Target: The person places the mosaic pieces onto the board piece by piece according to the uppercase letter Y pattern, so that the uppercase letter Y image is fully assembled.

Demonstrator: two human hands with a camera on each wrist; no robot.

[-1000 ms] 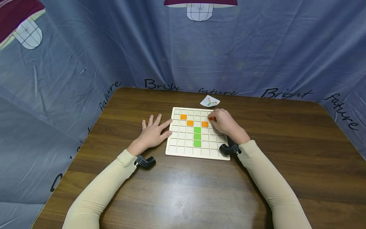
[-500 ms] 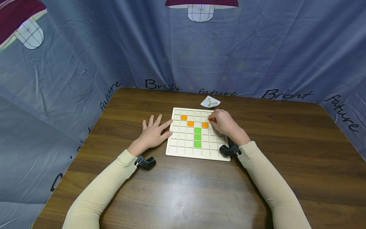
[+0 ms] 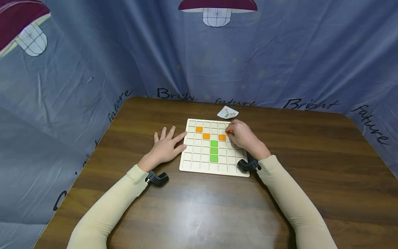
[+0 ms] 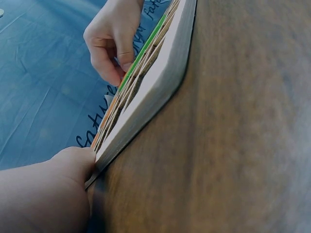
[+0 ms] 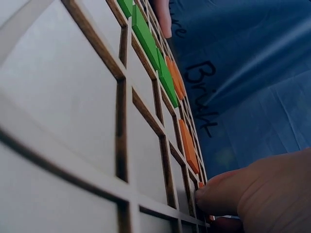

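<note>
A pale wooden grid board (image 3: 197, 165) lies on the table, its square cells edged by raised ribs. Three green tiles (image 3: 214, 150) form a column near its middle. Orange tiles sit in cells farther back, two at left and one orange tile (image 3: 222, 137) right of the column. My right hand (image 3: 245, 137) pinches another orange tile (image 3: 229, 131) at a cell near the board's back right; the fingers partly hide it. My left hand (image 3: 164, 147) rests on the table with fingers spread, its index finger and thumb touching the board's left edge.
Behind the board lies a small paper card (image 3: 228, 112) printed with a coloured grid pattern. The brown wooden table (image 3: 199, 214) meets a blue fabric curtain (image 3: 149, 52) at the back and left.
The head view has tilted slightly, so everything sits a little lower in it. A bit more of the pinched orange tile shows. The left hand stays in place against the board.
</note>
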